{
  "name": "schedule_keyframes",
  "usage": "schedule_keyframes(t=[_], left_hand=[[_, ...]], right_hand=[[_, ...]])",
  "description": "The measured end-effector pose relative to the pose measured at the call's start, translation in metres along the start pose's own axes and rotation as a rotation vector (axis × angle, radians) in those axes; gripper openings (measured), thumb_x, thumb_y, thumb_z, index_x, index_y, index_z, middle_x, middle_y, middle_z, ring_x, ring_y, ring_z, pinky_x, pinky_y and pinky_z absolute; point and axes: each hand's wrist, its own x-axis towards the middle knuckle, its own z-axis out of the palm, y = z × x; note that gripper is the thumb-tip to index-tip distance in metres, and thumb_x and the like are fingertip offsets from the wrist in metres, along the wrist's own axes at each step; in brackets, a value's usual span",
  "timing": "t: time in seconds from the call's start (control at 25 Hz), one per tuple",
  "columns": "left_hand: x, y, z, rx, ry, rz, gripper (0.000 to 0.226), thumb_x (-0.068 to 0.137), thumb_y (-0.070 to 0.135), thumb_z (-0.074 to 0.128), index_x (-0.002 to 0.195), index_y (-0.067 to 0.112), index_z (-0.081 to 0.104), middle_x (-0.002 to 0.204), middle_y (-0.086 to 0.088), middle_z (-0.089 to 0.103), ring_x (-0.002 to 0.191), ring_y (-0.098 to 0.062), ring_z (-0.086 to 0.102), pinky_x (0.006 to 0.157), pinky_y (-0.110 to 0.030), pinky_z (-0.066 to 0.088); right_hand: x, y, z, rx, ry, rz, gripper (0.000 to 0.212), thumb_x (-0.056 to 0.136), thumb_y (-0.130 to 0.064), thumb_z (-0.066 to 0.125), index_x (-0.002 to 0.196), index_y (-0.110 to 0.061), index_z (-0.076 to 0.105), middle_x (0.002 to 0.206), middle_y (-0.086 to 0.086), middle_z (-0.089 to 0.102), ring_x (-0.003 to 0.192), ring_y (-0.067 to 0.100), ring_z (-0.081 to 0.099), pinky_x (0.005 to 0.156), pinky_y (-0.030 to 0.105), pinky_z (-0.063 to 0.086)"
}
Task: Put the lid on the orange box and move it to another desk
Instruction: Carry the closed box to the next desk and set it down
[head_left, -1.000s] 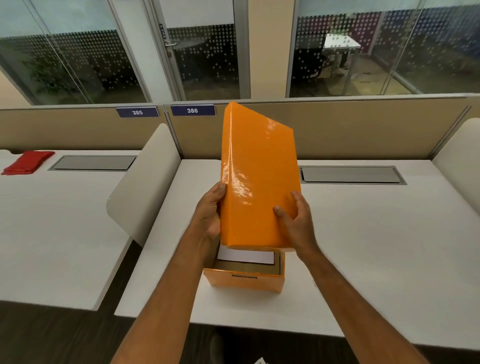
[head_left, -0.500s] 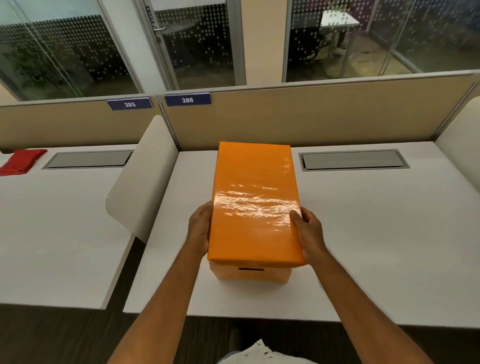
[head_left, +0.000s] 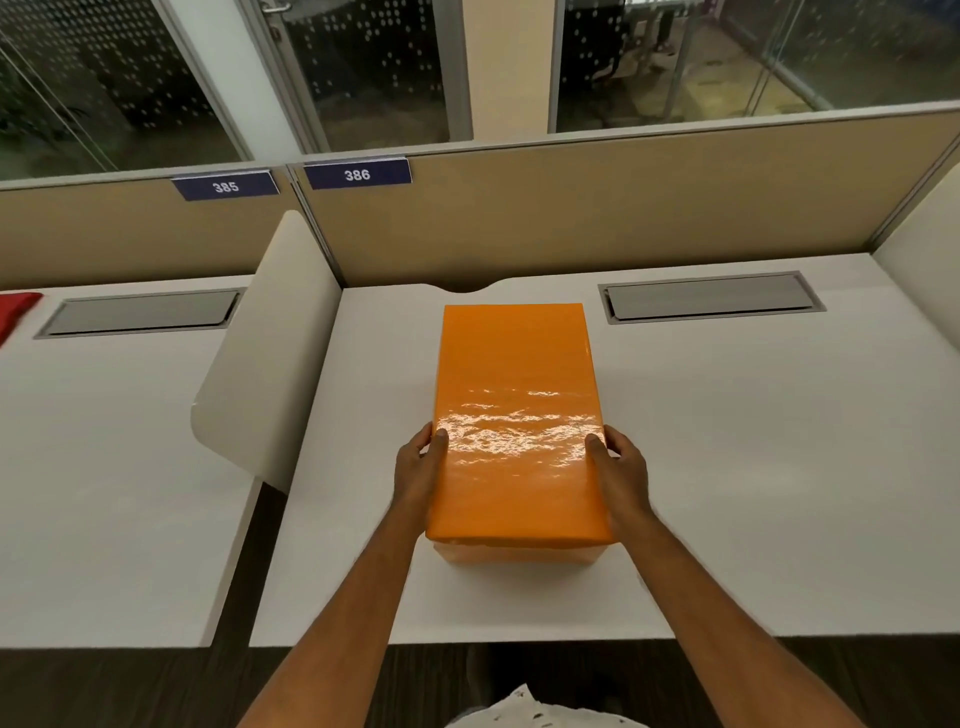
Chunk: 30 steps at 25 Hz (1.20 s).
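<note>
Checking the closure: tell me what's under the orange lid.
Under the lid only a strip of the box front shows, standing on the desk. The lid hides the box's inside. Left hand and right hand grip the lid's sides.

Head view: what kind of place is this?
Most likely an open-plan office. White desk bays split by beige partitions, numbered tags 385 and 386, cable hatches, glass-walled rooms behind.

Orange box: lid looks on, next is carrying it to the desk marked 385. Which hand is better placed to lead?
Left, marginally. The left hand grips the lid on the side facing the 385 desk; the right hand mirrors it opposite. The orange box likely needs both.
</note>
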Motion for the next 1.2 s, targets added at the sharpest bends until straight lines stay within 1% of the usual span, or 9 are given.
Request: schedule_keyframes(t=[0.12,0.2,0.36,0.48,0.56,0.72,0.84,1.04,1.2], left_hand=[[0.007,-0.006,0.000,-0.022,-0.011,-0.025,0.044,0.106,0.041,0.052,0.146,0.022,0.056,0.126,-0.004,0.070,0.099,-0.022,0.073,0.089,-0.045,0.061],[0.011,-0.011,0.000,-0.036,-0.014,-0.045,0.040,0.106,0.039,0.053,0.143,0.023,0.058,0.122,-0.003,0.071,0.099,-0.022,0.073,0.088,-0.045,0.061],[0.016,-0.021,0.000,-0.021,-0.016,-0.092,0.045,0.105,0.043,0.054,0.146,0.025,0.056,0.133,-0.006,0.069,0.115,-0.032,0.070,0.097,-0.054,0.059],[0.016,-0.020,0.001,-0.018,-0.018,-0.095,0.045,0.105,0.043,0.052,0.146,0.024,0.055,0.130,-0.004,0.068,0.113,-0.031,0.069,0.088,-0.045,0.060],[0.017,-0.019,0.001,-0.024,-0.016,-0.100,0.045,0.105,0.043,0.051,0.145,0.023,0.055,0.129,-0.003,0.068,0.110,-0.029,0.069,0.082,-0.039,0.059],[0.020,-0.022,0.004,-0.005,0.001,-0.116,0.041,0.107,0.042,0.050,0.140,0.021,0.058,0.129,-0.005,0.068,0.111,-0.029,0.067,0.093,-0.045,0.057],[0.021,-0.024,0.006,0.028,0.017,-0.119,0.043,0.106,0.043,0.050,0.142,0.020,0.057,0.135,-0.006,0.066,0.116,-0.029,0.065,0.102,-0.050,0.055],[0.019,-0.024,0.008,0.049,0.023,-0.121,0.045,0.107,0.042,0.048,0.144,0.019,0.055,0.137,-0.005,0.064,0.117,-0.027,0.063,0.102,-0.048,0.052],[0.019,-0.024,0.009,0.084,0.032,-0.132,0.048,0.106,0.048,0.047,0.144,0.021,0.053,0.145,-0.009,0.061,0.127,-0.035,0.062,0.108,-0.055,0.050]], right_hand=[[0.005,0.004,0.004,-0.010,0.009,0.014,0.046,0.101,-0.038,0.056,0.142,-0.018,0.056,0.138,0.008,0.063,0.120,0.032,0.062,0.102,0.053,0.053],[0.007,0.005,0.006,-0.007,0.007,0.017,0.045,0.101,-0.037,0.056,0.142,-0.018,0.056,0.138,0.009,0.063,0.119,0.031,0.062,0.101,0.052,0.053],[0.009,0.008,0.008,-0.023,0.011,0.019,0.045,0.102,-0.035,0.056,0.144,-0.018,0.054,0.141,0.007,0.060,0.118,0.025,0.058,0.099,0.043,0.051],[0.011,0.007,0.008,-0.040,0.007,0.025,0.047,0.102,-0.036,0.055,0.146,-0.018,0.053,0.144,0.007,0.058,0.125,0.028,0.056,0.097,0.039,0.047],[0.014,0.005,0.008,-0.051,-0.002,0.023,0.048,0.102,-0.037,0.055,0.146,-0.018,0.053,0.144,0.007,0.058,0.130,0.030,0.054,0.100,0.041,0.046],[0.020,0.008,0.010,-0.086,-0.016,0.018,0.049,0.103,-0.040,0.052,0.147,-0.020,0.052,0.145,0.007,0.058,0.129,0.032,0.056,0.106,0.050,0.049],[0.021,0.016,0.013,-0.123,-0.008,0.015,0.052,0.102,-0.046,0.050,0.148,-0.024,0.050,0.148,0.006,0.055,0.132,0.033,0.054,0.108,0.054,0.047],[0.020,0.018,0.015,-0.126,-0.008,0.024,0.050,0.104,-0.045,0.047,0.149,-0.024,0.048,0.150,0.007,0.052,0.133,0.033,0.053,0.107,0.053,0.046],[0.017,0.015,0.014,-0.091,-0.032,0.058,0.048,0.104,-0.044,0.045,0.148,-0.024,0.047,0.151,0.008,0.052,0.131,0.035,0.054,0.105,0.055,0.047]])
